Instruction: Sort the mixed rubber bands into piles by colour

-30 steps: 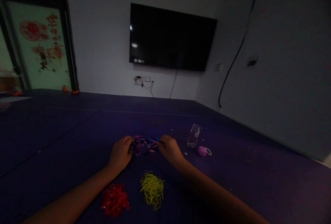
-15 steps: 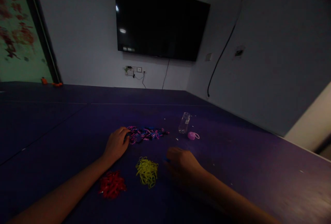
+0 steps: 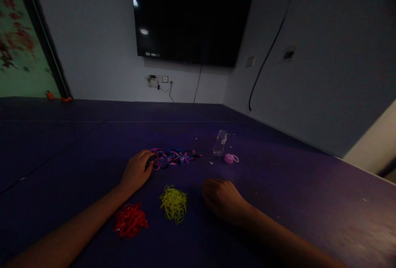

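My left hand (image 3: 136, 171) is open, its slightly bent fingers resting on the left end of a spread pile of mixed pink, blue and black rubber bands (image 3: 176, 157). My right hand (image 3: 222, 197) is low over the purple surface with its fingers curled under. A faint bit of blue shows beside those fingertips, and what they hold, if anything, is hidden. Between the hands and nearer me is a heap of yellow rubber bands (image 3: 174, 204). To its left, beside my left forearm, lies a red heap of bands (image 3: 131, 220).
Beyond my right hand stands a clear bottle (image 3: 219, 144), uncapped, with a pink looped cap (image 3: 229, 158) beside it. White scraps dot the purple surface (image 3: 93, 144). A wall-mounted television (image 3: 192, 20) and a hanging black cable (image 3: 269, 53) are at the back.
My right hand has shifted slightly right and toward me, away from the bit of blue. My left hand stays at the mixed pile. The view has tilted slightly.
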The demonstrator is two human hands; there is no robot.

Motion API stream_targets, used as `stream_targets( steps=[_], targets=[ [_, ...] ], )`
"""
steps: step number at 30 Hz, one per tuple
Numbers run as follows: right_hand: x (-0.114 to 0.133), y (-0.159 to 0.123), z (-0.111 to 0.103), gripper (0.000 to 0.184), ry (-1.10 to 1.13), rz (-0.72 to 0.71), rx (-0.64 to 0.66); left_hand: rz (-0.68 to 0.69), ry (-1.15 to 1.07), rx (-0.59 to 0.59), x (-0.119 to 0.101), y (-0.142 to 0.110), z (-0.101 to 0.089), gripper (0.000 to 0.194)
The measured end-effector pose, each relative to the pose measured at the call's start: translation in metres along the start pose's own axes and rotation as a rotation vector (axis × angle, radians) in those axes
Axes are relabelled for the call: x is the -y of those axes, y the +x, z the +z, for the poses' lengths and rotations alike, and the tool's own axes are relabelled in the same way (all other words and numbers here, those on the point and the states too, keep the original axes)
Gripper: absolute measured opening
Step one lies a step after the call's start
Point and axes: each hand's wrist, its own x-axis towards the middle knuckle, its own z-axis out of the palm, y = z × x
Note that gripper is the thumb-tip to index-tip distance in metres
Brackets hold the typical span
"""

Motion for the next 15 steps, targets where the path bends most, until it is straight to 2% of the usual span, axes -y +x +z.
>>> stream_targets(
  steps=[10, 15],
  targets=[
    [0.013, -0.001, 0.000, 0.018, -0.037, 0.093, 0.049, 0.003, -0.022, -0.018, 0.003, 0.000, 0.002, 0.025],
    [0.015, -0.001, -0.003, 0.024, 0.052, 0.148, 0.044, 0.000, -0.022, -0.025, 0.005, -0.001, 0.003, 0.025]
  ],
)
